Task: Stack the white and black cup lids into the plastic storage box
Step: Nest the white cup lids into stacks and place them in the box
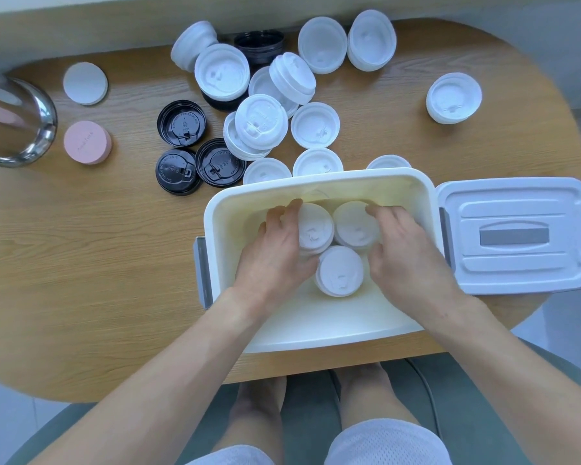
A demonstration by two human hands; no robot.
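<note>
Both hands inside the white rectangular plastic storage box at the table's near edge: left hand curled round the left stack of white plastic cup lids, right hand fingers bent against the right white lid stack, grip there unclear. Third white stack sits touching in front; loose white lids and three black plastic cup lids wait beyond the box. Best to nudge stacks tight into the far corners, upright, leaving room for black ones

Both forearms are bare to the bottom edge of the view, with no sleeve, watch or ring showing on the left hand or the right hand. The person wears pale, apparently white mesh-textured fabric shorts, and the knees are bare.
</note>
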